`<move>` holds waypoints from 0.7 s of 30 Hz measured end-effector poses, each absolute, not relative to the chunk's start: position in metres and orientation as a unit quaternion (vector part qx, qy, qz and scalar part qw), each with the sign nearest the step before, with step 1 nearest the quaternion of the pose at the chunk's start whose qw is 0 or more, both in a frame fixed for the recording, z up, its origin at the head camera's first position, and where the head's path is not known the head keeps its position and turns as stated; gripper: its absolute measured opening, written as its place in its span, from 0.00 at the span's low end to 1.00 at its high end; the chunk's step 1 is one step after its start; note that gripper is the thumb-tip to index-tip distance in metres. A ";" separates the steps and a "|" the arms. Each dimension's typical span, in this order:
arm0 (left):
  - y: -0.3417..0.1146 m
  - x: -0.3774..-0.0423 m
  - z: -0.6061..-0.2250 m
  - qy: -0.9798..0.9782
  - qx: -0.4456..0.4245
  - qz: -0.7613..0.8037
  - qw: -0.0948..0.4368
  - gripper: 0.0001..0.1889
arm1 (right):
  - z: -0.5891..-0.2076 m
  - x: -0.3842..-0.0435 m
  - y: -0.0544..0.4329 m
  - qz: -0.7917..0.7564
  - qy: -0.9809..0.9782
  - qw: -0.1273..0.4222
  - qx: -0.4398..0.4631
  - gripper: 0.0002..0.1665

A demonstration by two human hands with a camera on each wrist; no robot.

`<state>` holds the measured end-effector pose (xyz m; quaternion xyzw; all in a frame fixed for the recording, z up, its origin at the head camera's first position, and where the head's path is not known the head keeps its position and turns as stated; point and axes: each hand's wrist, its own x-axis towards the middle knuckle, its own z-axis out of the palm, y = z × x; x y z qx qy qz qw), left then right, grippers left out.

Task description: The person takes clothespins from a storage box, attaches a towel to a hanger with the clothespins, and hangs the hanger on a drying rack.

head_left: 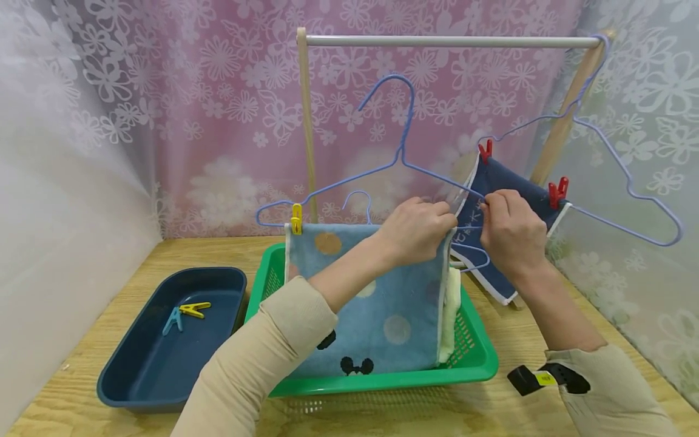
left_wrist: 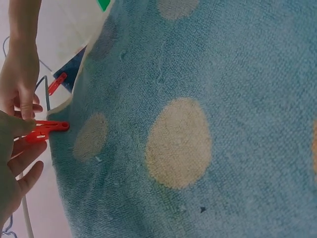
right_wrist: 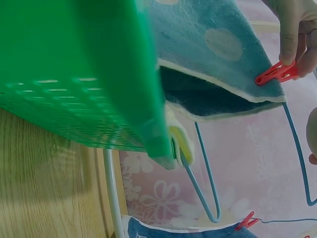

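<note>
The blue towel (head_left: 377, 321) had pale and orange spots; its left peg (head_left: 297, 219) was yellow, its right peg (left_wrist: 60, 126) red. The basket (head_left: 382, 383) was green, the left tub (head_left: 164, 370) navy, the far curtain (head_left: 229, 121) pink with white flowers.

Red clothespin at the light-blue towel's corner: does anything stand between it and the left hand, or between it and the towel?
Nothing visible does: in both wrist views, the left hand pinches the red clothespin directly, and its tip overlaps the light-blue spotted towel.
</note>
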<state>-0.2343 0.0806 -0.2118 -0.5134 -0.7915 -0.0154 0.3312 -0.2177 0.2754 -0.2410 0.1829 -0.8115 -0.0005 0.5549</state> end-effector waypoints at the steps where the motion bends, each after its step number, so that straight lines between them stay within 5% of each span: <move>1: 0.080 -0.234 -0.211 -0.796 -0.508 -0.008 0.329 0.09 | -0.241 -0.217 0.276 -0.004 -0.813 0.552 0.184 0.08; 7: 0.079 -0.230 -0.210 -0.814 -0.471 0.040 0.336 0.11 | -0.239 -0.217 0.276 0.009 -0.814 0.551 0.183 0.08; 15: 0.078 -0.230 -0.219 -0.733 -0.473 0.127 0.473 0.15 | -0.236 -0.215 0.275 0.016 -0.805 0.566 0.179 0.08; 21: 0.077 -0.227 -0.225 -0.704 -0.482 0.157 0.497 0.16 | -0.236 -0.213 0.276 0.016 -0.799 0.574 0.182 0.08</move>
